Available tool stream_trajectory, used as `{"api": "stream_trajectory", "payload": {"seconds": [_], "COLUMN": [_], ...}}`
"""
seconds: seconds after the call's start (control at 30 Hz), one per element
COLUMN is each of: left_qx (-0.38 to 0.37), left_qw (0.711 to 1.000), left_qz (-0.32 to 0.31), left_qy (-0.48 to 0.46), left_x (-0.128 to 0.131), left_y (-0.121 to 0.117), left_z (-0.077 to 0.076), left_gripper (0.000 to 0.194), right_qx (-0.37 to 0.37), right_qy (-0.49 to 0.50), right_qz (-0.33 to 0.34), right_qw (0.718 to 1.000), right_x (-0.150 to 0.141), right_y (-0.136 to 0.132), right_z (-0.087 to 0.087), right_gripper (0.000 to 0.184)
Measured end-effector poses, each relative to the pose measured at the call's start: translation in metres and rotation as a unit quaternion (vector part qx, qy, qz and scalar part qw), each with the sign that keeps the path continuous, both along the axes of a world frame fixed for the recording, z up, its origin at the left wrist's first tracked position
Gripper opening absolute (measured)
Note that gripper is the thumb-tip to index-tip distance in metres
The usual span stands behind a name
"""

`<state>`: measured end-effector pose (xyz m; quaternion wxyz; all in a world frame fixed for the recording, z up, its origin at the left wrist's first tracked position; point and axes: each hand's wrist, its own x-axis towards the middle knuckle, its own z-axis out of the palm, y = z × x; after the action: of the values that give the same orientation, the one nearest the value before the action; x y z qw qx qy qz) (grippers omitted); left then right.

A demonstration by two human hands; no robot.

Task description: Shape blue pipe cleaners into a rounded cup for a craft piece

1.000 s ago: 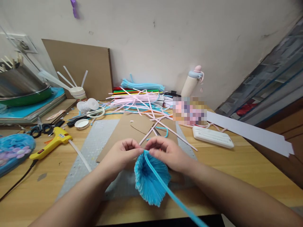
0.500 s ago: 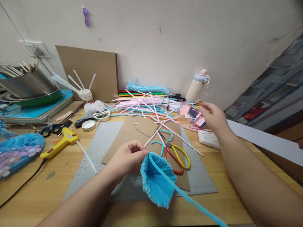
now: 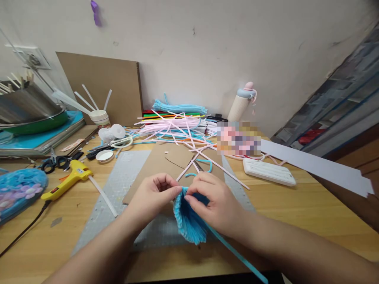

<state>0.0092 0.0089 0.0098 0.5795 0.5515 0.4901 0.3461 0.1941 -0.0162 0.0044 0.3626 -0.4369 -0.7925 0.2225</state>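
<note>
From my end of the head camera, I have the blue fluted cone (image 3: 189,228) in the near middle of the scene, held over the gray mat (image 3: 97,209) with its open mouth partly in view. My left hand (image 3: 158,195) pinches the far left of its rim between thumb and forefinger. My right hand (image 3: 216,201) bends over the rim just beside it and covers the cone's right side; I cannot tell whether those fingertips close on the rim or on the blue strand (image 3: 237,252). That strand comes out from under the right hand and runs to the near right, down to the bottom edge of my view.

Beyond the hands, a brown cardboard sheet (image 3: 145,165) lies on the mat, and a bent blue stem (image 3: 211,165) shows just past my right knuckles, beside a dark sliver too covered to make out. Pink stems (image 3: 177,126) lie crisscrossed farther off; to their right, a pixelated patch hides whatever is there.

On the left of the desk (image 3: 319,225) I see a yellow glue gun (image 3: 68,181); the flowered blue piece (image 3: 23,191) and the metal pot (image 3: 26,102) are both cut off by the left edge.
</note>
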Motion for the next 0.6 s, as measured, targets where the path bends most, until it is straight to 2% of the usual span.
{"api": "stream_trajectory", "payload": {"seconds": [0.03,0.1,0.17,0.33,0.4,0.6], "left_qx": [0.003,0.007,0.011,0.028,0.022,-0.029], "left_qw": [1.0,1.0,1.0,0.999,0.999,0.999], "left_qz": [-0.005,-0.016,-0.026,-0.025,-0.025,-0.039], "left_qy": [0.0,-0.006,-0.01,-0.009,-0.012,-0.022], "left_x": [0.0,0.0,0.0,0.001,0.001,0.001], "left_y": [0.0,-0.001,-0.001,0.0,0.0,0.0], "left_z": [0.0,-0.001,-0.003,-0.005,-0.005,-0.005], "left_gripper": [0.023,0.024,0.024,0.023,0.023,0.025], "right_qx": [0.001,-0.034,-0.1,-0.246,-0.265,-0.258], "right_qy": [0.014,0.047,0.075,0.157,0.177,0.179], "right_qz": [0.0,0.019,0.049,0.079,0.099,0.102], "right_qw": [1.0,0.998,0.991,0.953,0.943,0.944], "right_x": [0.0,-0.001,0.0,0.003,0.003,0.001], "right_y": [0.001,0.003,0.005,0.013,0.015,0.014], "right_z": [-0.002,-0.004,-0.005,-0.004,-0.004,-0.007], "right_gripper": [0.003,0.014,0.021,0.017,0.016,0.013]}}
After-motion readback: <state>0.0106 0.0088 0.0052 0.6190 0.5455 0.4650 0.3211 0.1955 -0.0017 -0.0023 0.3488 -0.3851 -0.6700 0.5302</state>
